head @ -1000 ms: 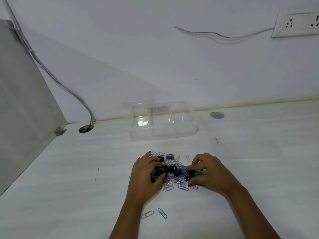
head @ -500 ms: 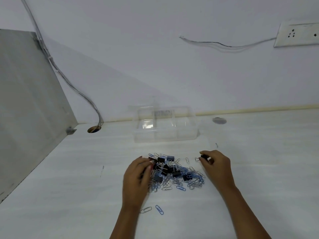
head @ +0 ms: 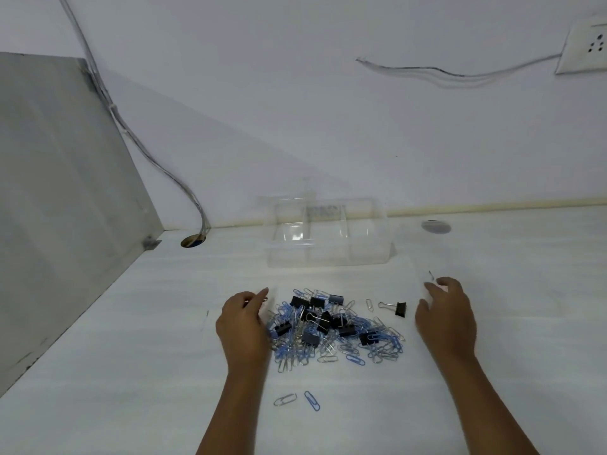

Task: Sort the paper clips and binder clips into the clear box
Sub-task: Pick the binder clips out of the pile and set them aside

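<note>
Both hands empty, loosely open: left hand (head: 242, 318), right hand (head: 445, 311) flanking clip pile (head: 331, 330).

Blue and silver paper clips (head: 331, 343) heaped together, black binder clips (head: 317, 318) among them. One black binder clip (head: 399, 309) with silver handles lying apart. Clear box (head: 328, 238). White table (head: 98, 372), faintly streaked. White wall (head: 295, 93), grey panel (head: 59, 192), white socket (head: 584, 50).

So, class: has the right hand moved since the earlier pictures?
Yes. The right hand has pulled rightward off the clip pile, leaving a black binder clip beside it.
</note>
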A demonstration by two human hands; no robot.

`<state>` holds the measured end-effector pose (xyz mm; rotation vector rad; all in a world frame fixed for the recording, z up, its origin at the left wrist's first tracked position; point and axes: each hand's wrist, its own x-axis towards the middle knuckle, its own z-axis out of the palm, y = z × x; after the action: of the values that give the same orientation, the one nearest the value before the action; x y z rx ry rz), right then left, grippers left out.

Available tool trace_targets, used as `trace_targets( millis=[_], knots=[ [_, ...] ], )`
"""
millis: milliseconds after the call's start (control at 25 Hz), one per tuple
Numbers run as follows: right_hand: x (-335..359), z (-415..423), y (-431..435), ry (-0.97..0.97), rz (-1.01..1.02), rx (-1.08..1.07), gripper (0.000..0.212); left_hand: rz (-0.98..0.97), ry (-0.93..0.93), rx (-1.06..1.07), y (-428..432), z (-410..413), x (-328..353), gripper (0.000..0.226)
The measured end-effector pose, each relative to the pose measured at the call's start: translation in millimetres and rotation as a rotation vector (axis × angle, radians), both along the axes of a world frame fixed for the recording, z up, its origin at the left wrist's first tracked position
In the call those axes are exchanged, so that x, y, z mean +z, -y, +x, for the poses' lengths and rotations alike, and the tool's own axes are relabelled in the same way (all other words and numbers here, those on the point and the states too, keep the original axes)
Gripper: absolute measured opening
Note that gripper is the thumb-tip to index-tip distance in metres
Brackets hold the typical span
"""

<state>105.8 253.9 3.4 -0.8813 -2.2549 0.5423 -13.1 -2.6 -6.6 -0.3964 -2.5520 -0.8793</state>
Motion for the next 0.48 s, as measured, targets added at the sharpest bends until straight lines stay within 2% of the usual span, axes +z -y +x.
trace_targets(
  millis=[80,200,240,320,400,480],
  knots=[
    [3,-11,19,-0.068,0.119,0.118,0.028,-0.082,0.037,0.037,6,-11,1,0.055],
    [5,-31,41,-0.074,0.255,0.335,0.019,0.158,0.089,-0.066,4,-11,8,0.04],
    [3,-39,45,-0.031,0.262,0.405,0.021,0.168,0.057,-0.157,-2,-10,11,0.041],
    [3,-55,51,0.116,0.169,0.529,0.032,0.029,0.043,-0.34,-13,-16,14,0.038],
    [7,-68,57,0.268,0.105,0.593,0.033,-0.096,0.179,-0.455,-22,-23,14,0.027],
    [9,-73,61,0.278,0.09,0.623,0.025,-0.08,0.231,-0.469,-24,-25,10,0.018]
  ],
)
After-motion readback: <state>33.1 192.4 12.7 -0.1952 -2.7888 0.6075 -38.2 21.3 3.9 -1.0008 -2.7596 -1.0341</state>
